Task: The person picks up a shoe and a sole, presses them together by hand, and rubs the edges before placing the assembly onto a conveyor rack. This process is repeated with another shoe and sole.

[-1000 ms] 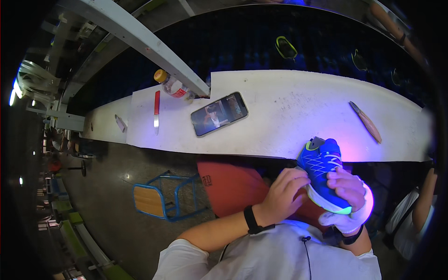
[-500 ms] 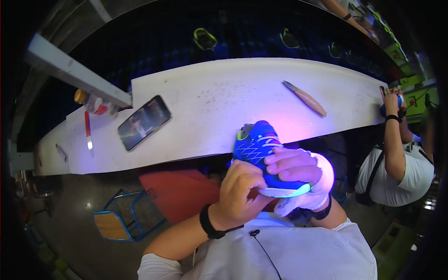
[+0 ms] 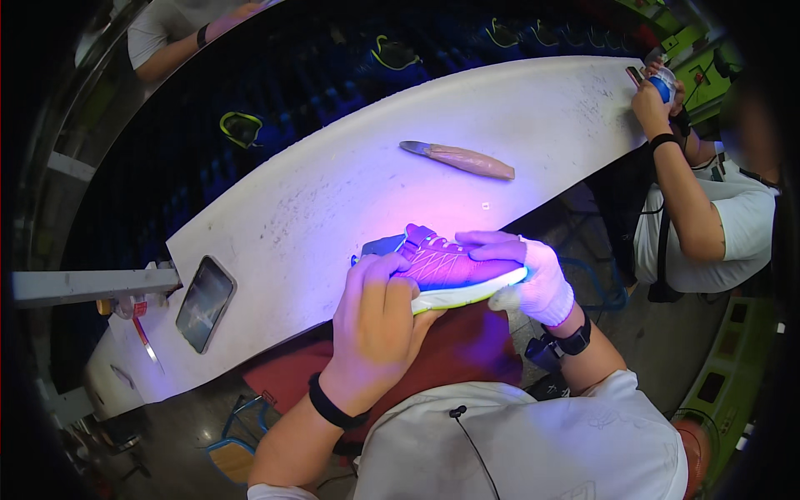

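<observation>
Between my hands, over the table's near edge, is a small sneaker with pale laces and a white sole edged in yellow-green. It lies sideways under violet light, its heel to the left and toe to the right. My bare left hand grips the heel end, thumb under the sole. My right hand, in a white glove with bare fingertips, holds the toe end, fingers over the upper. Past the shoe, a knife with a wrapped tan handle rests on the white table.
A phone and a red-handled knife lie at the left, near a metal post. Beyond the table, a dark conveyor carries several shoes. At the right a co-worker's hands hold a blue and white shoe.
The sneaker has turned from toe toward me to lying sideways, its sole edge now facing me. My left hand has moved left to its heel. The view has swung to the right.
</observation>
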### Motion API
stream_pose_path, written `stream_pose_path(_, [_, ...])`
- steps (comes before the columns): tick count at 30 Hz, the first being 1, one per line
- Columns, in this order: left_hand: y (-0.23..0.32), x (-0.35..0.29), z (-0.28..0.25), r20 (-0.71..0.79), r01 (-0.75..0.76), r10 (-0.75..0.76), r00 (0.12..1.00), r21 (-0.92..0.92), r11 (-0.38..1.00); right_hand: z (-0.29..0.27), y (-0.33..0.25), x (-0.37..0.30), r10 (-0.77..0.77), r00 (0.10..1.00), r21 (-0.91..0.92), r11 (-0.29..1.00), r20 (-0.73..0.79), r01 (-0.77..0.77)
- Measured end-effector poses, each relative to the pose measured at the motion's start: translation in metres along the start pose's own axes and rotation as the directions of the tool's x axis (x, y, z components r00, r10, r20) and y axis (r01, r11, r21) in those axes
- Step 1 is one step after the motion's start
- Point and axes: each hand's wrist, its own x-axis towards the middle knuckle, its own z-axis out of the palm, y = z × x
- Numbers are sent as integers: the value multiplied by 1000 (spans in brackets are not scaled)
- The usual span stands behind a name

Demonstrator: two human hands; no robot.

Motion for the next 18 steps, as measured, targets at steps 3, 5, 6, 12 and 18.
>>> stream_pose_path(3, [-14, 2, -5, 65, 50, -43, 997, -108, 993, -2, -17, 3, 39, 999, -392, 919, 2, -35])
stream_pose_path(5, [-36, -7, -18, 71, 109, -101, 992, -115, 987, -1, -13, 10, -77, 997, -553, 831, 0, 64])
stream_pose_path(6, [-48, -11, -27, 128, 140, -113, 985, -226, 964, -5, 5, 7, -59, 996, -442, 897, -73, 21])
stream_pose_path(12, [-34, 3, -114, 43, 118, -110, 993, -380, 917, 53, 11, 42, 242, 970, 377, 899, -8, -221])
stream_pose_path(18, [-13, -5, -119, -131, 177, -201, 971, -172, 969, 105, -77, 103, -488, 869, -41, 870, 79, 492])
